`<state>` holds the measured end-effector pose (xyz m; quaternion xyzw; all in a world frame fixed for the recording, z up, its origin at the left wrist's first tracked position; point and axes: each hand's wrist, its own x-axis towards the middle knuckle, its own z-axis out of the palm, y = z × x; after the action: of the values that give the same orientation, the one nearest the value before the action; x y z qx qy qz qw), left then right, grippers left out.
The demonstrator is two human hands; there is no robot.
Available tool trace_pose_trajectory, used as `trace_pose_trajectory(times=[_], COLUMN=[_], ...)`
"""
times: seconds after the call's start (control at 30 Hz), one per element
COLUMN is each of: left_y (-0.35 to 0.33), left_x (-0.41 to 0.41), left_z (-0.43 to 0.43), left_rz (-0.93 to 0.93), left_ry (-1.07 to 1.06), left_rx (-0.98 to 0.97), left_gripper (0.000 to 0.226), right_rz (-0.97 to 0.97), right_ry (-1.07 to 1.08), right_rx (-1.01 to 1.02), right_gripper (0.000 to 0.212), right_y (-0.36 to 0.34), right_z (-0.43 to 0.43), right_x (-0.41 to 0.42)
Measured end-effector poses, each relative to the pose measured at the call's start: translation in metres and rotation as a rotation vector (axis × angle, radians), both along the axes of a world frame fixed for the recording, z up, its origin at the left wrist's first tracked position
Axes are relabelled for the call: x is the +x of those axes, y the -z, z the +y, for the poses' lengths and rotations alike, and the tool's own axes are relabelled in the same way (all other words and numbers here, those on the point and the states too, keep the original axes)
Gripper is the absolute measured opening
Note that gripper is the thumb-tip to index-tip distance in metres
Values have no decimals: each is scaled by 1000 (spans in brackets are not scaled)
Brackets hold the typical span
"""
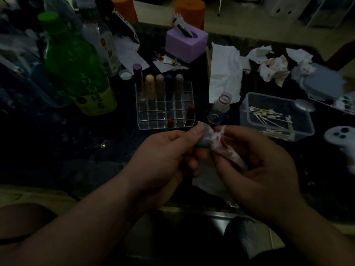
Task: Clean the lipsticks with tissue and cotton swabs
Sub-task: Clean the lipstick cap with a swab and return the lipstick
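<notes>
My left hand [169, 152] grips a grey lipstick [205, 140] low over the dark table. My right hand [257, 166] holds a pink-stained tissue [222, 144] against the lipstick's right end. Behind the hands stands a clear acrylic organizer [165, 114] with several lipsticks [160, 87] upright in its back row and two dark red ones [190, 115] at the front. Cotton swabs [269, 116] lie in a clear plastic box [249, 120] to the right.
A green bottle [76, 64] stands at the left and a purple tissue box [185, 45] at the back. A flat tissue [224, 73], a small open bottle [221, 108], crumpled stained tissues [274, 68], a grey lid [322, 83] and a white controller [342, 135] lie to the right.
</notes>
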<state>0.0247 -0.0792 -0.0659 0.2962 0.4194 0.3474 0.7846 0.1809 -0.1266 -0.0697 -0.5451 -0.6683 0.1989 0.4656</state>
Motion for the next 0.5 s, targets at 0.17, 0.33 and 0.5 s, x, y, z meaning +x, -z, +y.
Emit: trace_pose_trajectory(times=[0.17, 0.33, 0.5], left_y=[3, 11, 13], left_x=[0, -15, -21], left_z=[-6, -6, -3], left_rz=[15, 414, 600], left_ry=[-111, -61, 77], left_rx=[199, 965, 1201], left_gripper=[24, 21, 31], right_rz=[487, 965, 961], right_ry=[78, -71, -116], right_rx=[-349, -705, -649], right_gripper=[32, 47, 58], right_y=[-10, -14, -13], right_z=[0, 3, 8], right_x=[-13, -6, 6])
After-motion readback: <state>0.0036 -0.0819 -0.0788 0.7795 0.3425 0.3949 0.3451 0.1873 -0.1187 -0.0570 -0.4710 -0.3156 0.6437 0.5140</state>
